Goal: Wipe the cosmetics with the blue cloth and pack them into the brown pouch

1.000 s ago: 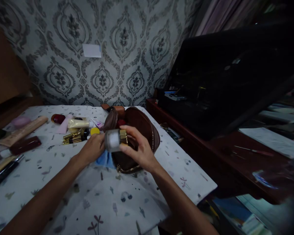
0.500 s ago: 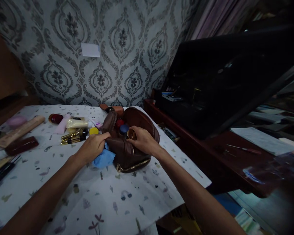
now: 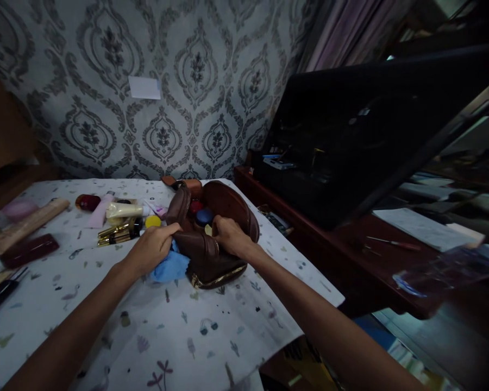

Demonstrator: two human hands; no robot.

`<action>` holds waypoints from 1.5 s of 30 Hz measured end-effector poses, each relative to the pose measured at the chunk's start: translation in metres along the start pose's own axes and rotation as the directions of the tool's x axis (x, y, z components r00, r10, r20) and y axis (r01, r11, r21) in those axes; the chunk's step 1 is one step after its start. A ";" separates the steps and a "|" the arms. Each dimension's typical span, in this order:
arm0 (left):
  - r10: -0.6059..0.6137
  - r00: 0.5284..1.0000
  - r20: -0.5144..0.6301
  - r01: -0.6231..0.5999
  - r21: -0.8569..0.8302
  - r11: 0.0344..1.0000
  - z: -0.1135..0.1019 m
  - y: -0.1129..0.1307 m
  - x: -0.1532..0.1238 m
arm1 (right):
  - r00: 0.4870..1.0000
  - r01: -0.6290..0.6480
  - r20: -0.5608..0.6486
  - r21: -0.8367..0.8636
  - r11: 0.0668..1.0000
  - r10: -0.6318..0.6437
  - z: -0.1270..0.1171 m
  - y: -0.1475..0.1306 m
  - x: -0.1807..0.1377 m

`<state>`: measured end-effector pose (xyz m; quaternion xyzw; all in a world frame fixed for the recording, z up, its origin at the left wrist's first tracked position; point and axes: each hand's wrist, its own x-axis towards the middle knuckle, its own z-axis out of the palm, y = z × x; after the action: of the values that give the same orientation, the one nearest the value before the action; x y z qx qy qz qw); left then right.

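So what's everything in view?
Zipped leather bag: 1, brown, centre
Crumpled cloth: 1, blue, beside bag
Rounded items: 2, blue and red, inside bag
Round lid: 1, yellow, bag's left
Capped tube: 1, cream, bag's left
Long tube: 1, beige, far left
Glossy containers: 2, dark red, left
Patterned tablecloth: 1, white, beneath bag
Patterned wall: 1, grey, behind
Large panel: 1, black, right
Other items: too cluttered to count
Left hand: 1, pinching bag
Right hand: 1, partly inside bag
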<state>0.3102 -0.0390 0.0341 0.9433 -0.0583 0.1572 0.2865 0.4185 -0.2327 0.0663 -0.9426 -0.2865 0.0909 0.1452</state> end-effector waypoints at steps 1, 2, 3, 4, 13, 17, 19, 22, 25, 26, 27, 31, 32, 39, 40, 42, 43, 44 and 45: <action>-0.001 1.000 0.004 0.001 -0.001 1.000 0.000 0.001 0.000 | 1.000 0.002 -0.004 -0.007 1.000 -0.002 0.001 0.000 0.000; -0.004 1.000 0.008 0.004 -0.004 1.000 -0.001 0.001 0.000 | 1.000 0.003 -0.009 -0.012 1.000 -0.003 0.001 0.000 0.000; -0.007 1.000 0.011 0.007 -0.006 1.000 -0.001 0.001 0.000 | 1.000 0.003 -0.012 -0.016 1.000 -0.003 0.001 0.001 0.000; -0.008 1.000 0.012 0.008 -0.008 1.000 -0.001 0.002 -0.001 | 1.000 0.003 -0.012 -0.019 1.000 -0.003 0.002 0.001 0.000; 0.027 1.000 -0.003 -0.027 -0.008 1.000 0.000 -0.002 -0.001 | 0.999 0.040 -0.030 -0.066 0.997 -0.042 0.000 0.000 0.002; 0.005 1.000 0.017 -0.005 0.004 1.000 -0.002 0.000 -0.001 | 0.967 0.146 -0.184 -0.162 0.976 -0.176 -0.008 -0.003 -0.022; 0.016 1.000 0.016 -0.015 -0.015 1.000 -0.001 -0.001 0.000 | 0.954 0.251 -0.125 -0.168 0.953 -0.274 -0.010 -0.001 -0.041; 0.031 1.000 -0.003 -0.031 -0.048 0.998 0.003 -0.004 0.000 | 0.877 0.389 -0.235 -0.167 0.906 -0.420 -0.001 0.009 -0.071; 0.041 0.999 -0.022 -0.042 -0.057 0.997 0.006 -0.007 0.000 | 0.759 0.509 -0.374 -0.168 0.844 -0.533 0.019 0.020 -0.094; 0.044 0.999 -0.025 -0.046 -0.057 0.997 0.007 -0.008 0.000 | 0.719 0.531 -0.425 -0.175 0.829 -0.550 0.027 0.022 -0.099; 0.044 0.999 -0.031 -0.046 -0.054 0.997 0.008 -0.009 0.001 | 0.688 0.541 -0.466 -0.184 0.821 -0.557 0.035 0.024 -0.103; 0.039 0.997 -0.066 -0.042 -0.048 0.998 0.011 -0.008 0.002 | 0.629 0.532 -0.549 -0.213 0.820 -0.551 0.055 0.024 -0.109; 0.037 0.996 -0.076 -0.041 -0.052 0.998 0.011 -0.007 0.002 | 0.633 0.529 -0.551 -0.205 0.823 -0.544 0.056 0.024 -0.109; 0.040 0.996 -0.080 -0.046 -0.077 0.996 0.013 -0.008 -0.001 | 0.783 0.555 -0.432 0.160 0.816 -0.448 0.012 0.028 -0.095; 0.045 0.996 -0.079 -0.051 -0.078 0.996 0.013 -0.008 -0.001 | 0.828 0.511 -0.387 0.220 0.831 -0.407 0.002 0.026 -0.087; 0.042 0.996 -0.084 -0.049 -0.077 0.996 0.013 -0.008 -0.001 | 0.894 0.405 -0.306 0.240 0.882 -0.327 -0.014 0.021 -0.065; 0.038 0.996 -0.086 -0.045 -0.077 0.996 0.013 -0.008 -0.001 | 0.921 0.347 -0.261 0.209 0.914 -0.290 -0.019 0.017 -0.053; 0.037 0.996 -0.087 -0.044 -0.078 0.996 0.013 -0.007 0.000 | 0.944 0.287 -0.217 0.170 0.943 -0.248 -0.022 0.013 -0.040; 0.038 0.996 -0.086 -0.045 -0.080 0.996 0.013 -0.007 0.000 | 0.964 0.250 -0.127 0.129 0.960 -0.234 -0.023 0.009 -0.028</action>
<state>0.3146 -0.0406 0.0204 0.9218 -0.0721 0.2002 0.3240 0.4065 -0.2607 0.0871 -0.8911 -0.3840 0.0406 0.2383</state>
